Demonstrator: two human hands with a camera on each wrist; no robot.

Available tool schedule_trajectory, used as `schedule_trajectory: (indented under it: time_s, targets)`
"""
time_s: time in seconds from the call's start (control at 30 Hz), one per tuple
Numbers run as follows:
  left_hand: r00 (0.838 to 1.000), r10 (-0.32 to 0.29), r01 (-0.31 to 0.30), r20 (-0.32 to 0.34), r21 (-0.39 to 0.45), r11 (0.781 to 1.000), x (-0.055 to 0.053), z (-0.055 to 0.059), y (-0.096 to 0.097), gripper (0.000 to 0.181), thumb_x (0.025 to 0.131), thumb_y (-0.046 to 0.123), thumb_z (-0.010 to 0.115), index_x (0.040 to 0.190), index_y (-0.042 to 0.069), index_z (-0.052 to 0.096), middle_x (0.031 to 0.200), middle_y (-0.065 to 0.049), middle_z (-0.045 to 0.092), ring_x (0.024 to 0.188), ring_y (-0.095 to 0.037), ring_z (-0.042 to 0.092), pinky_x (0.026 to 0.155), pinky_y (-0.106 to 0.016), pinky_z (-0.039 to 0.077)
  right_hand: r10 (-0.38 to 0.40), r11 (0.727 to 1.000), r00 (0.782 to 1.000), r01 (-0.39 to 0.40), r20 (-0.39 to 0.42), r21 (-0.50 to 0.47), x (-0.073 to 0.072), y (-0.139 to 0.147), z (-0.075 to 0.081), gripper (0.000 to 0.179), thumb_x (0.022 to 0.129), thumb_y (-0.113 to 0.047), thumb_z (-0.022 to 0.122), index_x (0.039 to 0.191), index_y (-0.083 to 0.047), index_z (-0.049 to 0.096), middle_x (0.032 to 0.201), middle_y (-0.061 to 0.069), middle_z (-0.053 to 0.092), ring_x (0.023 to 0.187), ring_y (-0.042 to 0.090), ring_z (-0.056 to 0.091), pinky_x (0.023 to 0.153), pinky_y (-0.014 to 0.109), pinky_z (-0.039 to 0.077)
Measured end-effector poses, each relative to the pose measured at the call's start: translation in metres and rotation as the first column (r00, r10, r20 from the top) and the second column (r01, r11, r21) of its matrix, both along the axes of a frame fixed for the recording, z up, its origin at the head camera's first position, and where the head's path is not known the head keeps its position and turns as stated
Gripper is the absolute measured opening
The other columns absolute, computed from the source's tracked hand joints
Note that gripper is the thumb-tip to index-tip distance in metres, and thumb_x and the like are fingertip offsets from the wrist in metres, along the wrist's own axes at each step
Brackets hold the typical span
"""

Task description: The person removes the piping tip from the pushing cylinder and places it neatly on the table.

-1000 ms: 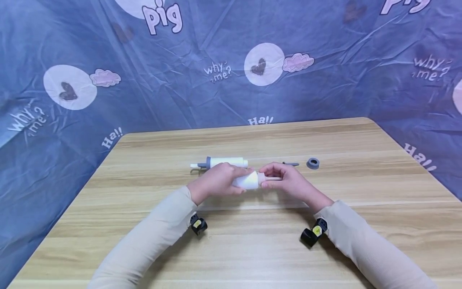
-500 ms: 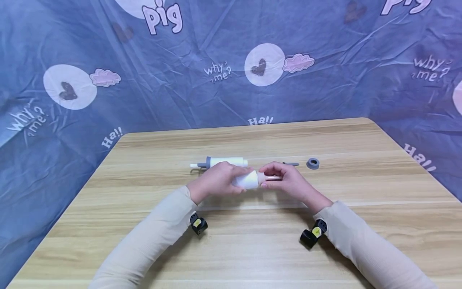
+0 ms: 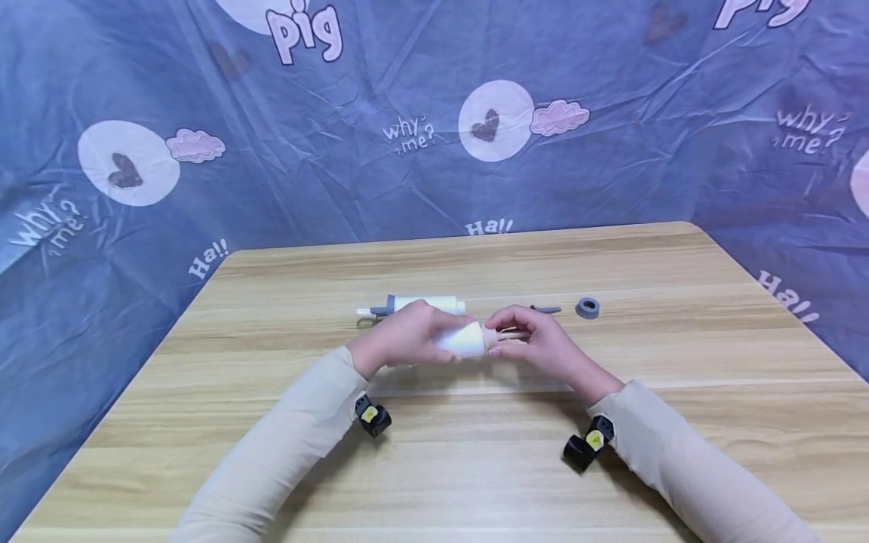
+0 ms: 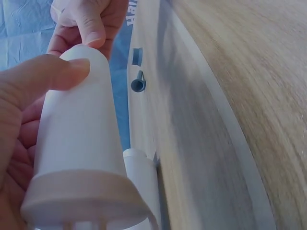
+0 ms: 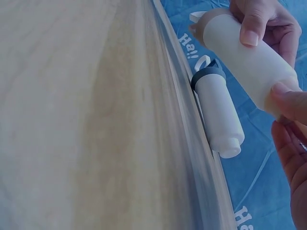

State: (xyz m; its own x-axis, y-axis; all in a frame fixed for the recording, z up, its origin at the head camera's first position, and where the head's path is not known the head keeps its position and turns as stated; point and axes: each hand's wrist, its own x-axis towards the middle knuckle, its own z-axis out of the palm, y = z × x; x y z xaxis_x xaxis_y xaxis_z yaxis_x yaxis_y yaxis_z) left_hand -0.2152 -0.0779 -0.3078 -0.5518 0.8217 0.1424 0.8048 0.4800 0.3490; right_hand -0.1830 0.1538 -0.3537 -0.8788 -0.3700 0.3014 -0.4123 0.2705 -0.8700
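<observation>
My left hand (image 3: 417,332) grips a white cylindrical tube (image 4: 81,124) round its body, thumb laid along the side. A beige collar (image 4: 86,191) rings the near end in the left wrist view. In the right wrist view, a small white loop (image 5: 197,17) shows beyond that collar. My right hand (image 3: 539,343) pinches the tube's other, narrower end with thumb and fingers. A thin pale rod (image 3: 514,335) shows between those fingers in the head view. Just behind, a similar white tube (image 5: 218,112) with a dark grey collar (image 5: 209,79) lies on the table.
A grey ring (image 3: 588,308) and a small dark grey stick-like part (image 3: 546,309) lie on the wooden table (image 3: 462,452) to the right. Behind the table hangs a blue printed cloth (image 3: 373,188). Black wrist cameras (image 3: 372,415) hang below both sleeves.
Both hands keep their hold on the tube. The left hand and the tube have shifted very slightly left.
</observation>
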Motion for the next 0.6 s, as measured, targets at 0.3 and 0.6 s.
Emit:
schedule_trajectory:
  time_s: [0.3, 0.6]
  targets:
    - [0.997, 0.012, -0.014, 0.074, 0.032, 0.999, -0.0011, -0.0034, -0.0011, 0.051, 0.074, 0.022, 0.074, 0.122, 0.01, 0.062, 0.114, -0.004, 0.066, 0.076, -0.01, 0.058, 0.066, -0.017, 0.047, 0.036, 0.999, 0.996, -0.035, -0.078, 0.007, -0.0031, 0.0002, -0.0029, 0.034, 0.07, 0.004, 0.075, 0.102, 0.001, 0.061, 0.109, 0.017, 0.06, 0.097, 0.005, 0.059, 0.085, 0.027, 0.053]
    - [1.0, 0.013, -0.013, 0.005, 0.056, 0.998, -0.0009, -0.0062, -0.0013, 0.054, 0.076, 0.024, 0.074, 0.125, 0.009, 0.059, 0.115, -0.009, 0.065, 0.076, -0.011, 0.061, 0.065, -0.017, 0.048, -0.001, 0.998, 0.997, 0.005, 0.076, -0.055, -0.0055, 0.0083, -0.0019, 0.044, 0.072, 0.002, 0.074, 0.112, 0.006, 0.055, 0.113, 0.023, 0.057, 0.101, 0.016, 0.059, 0.088, 0.03, 0.052]
